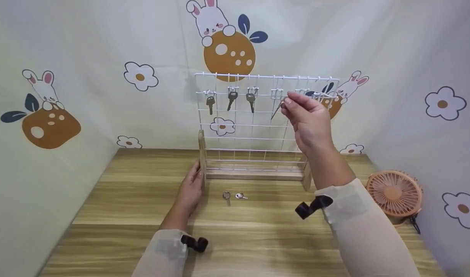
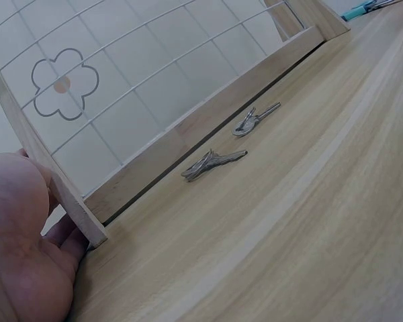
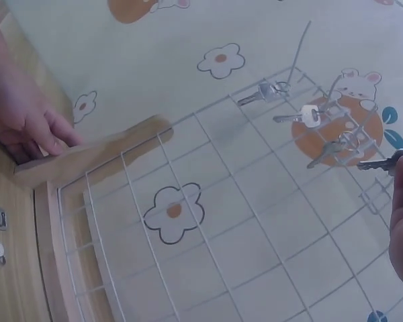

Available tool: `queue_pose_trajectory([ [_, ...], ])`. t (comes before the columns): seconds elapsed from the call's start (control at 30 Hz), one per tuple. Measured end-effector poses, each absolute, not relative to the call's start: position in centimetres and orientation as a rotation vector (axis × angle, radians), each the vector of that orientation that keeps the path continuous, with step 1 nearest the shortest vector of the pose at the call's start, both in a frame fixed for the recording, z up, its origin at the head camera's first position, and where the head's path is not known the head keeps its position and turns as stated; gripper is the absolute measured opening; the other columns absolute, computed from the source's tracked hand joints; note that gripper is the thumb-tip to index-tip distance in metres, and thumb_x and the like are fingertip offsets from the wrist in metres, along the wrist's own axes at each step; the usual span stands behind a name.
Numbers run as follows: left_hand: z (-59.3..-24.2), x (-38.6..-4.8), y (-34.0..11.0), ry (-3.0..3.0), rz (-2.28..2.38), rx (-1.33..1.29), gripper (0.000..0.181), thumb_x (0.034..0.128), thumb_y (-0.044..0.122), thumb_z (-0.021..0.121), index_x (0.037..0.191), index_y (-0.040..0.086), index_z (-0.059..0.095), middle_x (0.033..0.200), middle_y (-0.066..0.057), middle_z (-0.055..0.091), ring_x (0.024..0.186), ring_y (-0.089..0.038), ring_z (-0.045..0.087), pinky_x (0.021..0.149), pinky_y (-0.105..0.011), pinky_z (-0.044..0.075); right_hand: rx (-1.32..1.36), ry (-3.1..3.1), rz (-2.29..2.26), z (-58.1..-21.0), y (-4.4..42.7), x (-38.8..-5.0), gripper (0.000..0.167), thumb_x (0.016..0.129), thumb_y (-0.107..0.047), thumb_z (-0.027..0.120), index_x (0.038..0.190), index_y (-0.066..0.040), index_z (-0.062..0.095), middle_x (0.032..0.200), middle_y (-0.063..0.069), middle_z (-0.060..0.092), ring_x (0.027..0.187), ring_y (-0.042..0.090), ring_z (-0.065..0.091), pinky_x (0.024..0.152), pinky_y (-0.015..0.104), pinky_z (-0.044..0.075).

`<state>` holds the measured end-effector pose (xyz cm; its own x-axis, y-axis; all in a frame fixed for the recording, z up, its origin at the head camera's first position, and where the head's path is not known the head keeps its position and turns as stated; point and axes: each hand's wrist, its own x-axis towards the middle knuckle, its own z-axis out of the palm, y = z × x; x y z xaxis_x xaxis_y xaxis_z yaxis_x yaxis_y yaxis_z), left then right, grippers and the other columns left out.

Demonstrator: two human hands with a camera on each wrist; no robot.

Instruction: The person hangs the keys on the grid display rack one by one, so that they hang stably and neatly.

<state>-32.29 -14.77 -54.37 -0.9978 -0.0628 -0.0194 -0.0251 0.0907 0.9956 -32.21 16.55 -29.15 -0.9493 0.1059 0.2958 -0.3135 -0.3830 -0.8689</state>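
Note:
A white wire grid rack (image 1: 254, 138) stands upright on wooden supports. Three keys hang from its upper hooks at the left, the middle one (image 1: 232, 100) among them. My right hand (image 1: 312, 123) pinches another key (image 1: 277, 111) in front of the grid, right of those three; in the right wrist view this key (image 3: 383, 164) points toward the hanging ones. Low down, my left hand (image 1: 190, 192) grips the left wooden post (image 2: 67, 194). Two keys with rings, one left (image 1: 226, 197) and one right (image 1: 240, 196), lie on the table before the rack.
An orange fan (image 1: 394, 193) stands on the wooden table (image 1: 142, 204) to the right of my right forearm. Patterned cloth (image 1: 158, 115) surrounds the table at the back and sides. A teal object (image 2: 366, 9) shows at the left wrist view's top right.

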Motion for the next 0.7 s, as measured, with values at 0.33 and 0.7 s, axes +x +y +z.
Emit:
queue_pose_trajectory([
  [0.33, -54.3, -32.2, -14.8, -2.332, -2.075, 0.089, 0.055, 0.1171, 0.034, 0.043, 0.171, 0.034, 0.028, 0.178, -0.001, 0.03, 0.168, -0.03, 0.02, 0.138, -0.05, 0.02, 0.201, -1.518, 2.399, -28.0, 15.4, -32.9, 0.027, 0.094, -0.005, 0.081, 0.12, 0.0, 0.078, 0.111, 0.011, 0.074, 0.093, 0.02, 0.078, 0.093, 0.028, 0.066],
  [0.7, -54.2, -32.1, -14.7, -2.343, -2.035, 0.117, 0.055, 0.1163, 0.038, 0.044, 0.17, 0.034, 0.031, 0.178, -0.001, 0.031, 0.168, -0.029, 0.02, 0.138, -0.049, 0.02, 0.18, -1.6, 2.365, -30.7, 15.5, -34.0, 0.032, 0.097, -0.005, 0.078, 0.127, 0.006, 0.073, 0.112, 0.013, 0.073, 0.09, 0.018, 0.077, 0.092, 0.029, 0.067],
])
